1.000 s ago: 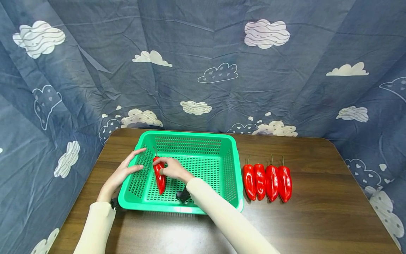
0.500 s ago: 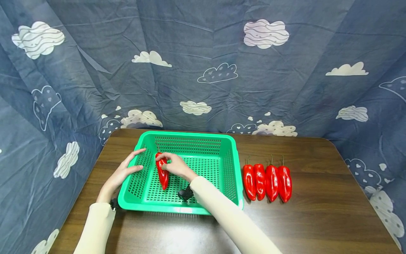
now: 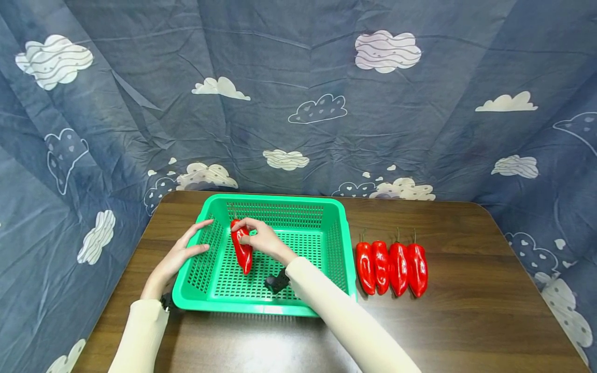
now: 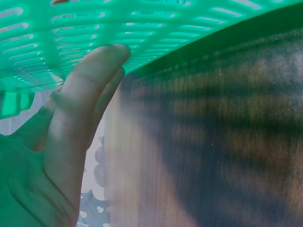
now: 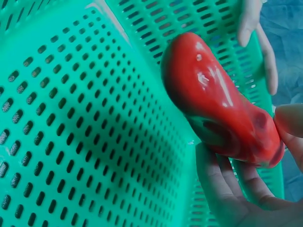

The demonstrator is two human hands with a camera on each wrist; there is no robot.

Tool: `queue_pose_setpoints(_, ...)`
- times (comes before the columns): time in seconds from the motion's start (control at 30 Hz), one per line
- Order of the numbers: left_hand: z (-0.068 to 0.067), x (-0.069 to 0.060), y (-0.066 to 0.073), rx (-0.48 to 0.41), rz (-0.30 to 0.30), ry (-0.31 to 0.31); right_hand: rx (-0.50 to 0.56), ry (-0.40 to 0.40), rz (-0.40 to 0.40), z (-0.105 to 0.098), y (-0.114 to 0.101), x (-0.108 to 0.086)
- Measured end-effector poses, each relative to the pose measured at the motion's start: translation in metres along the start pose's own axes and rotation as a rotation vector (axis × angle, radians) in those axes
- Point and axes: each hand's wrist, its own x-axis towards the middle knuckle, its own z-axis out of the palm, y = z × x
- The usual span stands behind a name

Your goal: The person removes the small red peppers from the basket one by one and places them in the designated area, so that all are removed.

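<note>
My right hand [image 3: 268, 241] pinches a long red chili pepper [image 3: 241, 251] between thumb and fingers, over the left part of a green plastic basket [image 3: 266, 310]. In the right wrist view the glossy pepper [image 5: 213, 90] tilts above the slotted floor, its rounded end pointing away from the hand. Its stem shows only in the head view. At the basket's left side, my left hand [image 3: 172, 264] rests with extended fingers; in the left wrist view those fingers [image 4: 78, 104] lie against the slotted wall from outside.
Several more red peppers [image 3: 398, 269] lie side by side on the wooden table [image 3: 466, 311], right of the basket. A dark cloth with cloud prints [image 3: 317, 150] hangs behind and beside the table.
My right hand has drawn the pepper slightly right and toward the back of the basket. The left hand stays at the left side.
</note>
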Motion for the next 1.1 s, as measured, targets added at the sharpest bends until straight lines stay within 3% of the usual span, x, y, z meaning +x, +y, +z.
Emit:
queue_pose_setpoints(0.37,0.0,0.002,0.001,0.028,0.045,0.008,0.039,0.008,-0.022,-0.011,-0.009,-0.005)
queue_pose_setpoints(0.67,0.0,-0.001,0.002,-0.007,-0.007,0.002,0.045,0.043,-0.053,-0.019,-0.013,-0.01)
queue_pose_setpoints(1.1,0.0,-0.001,0.003,-0.001,-0.018,-0.004,0.099,0.064,-0.064,-0.045,-0.014,-0.02)
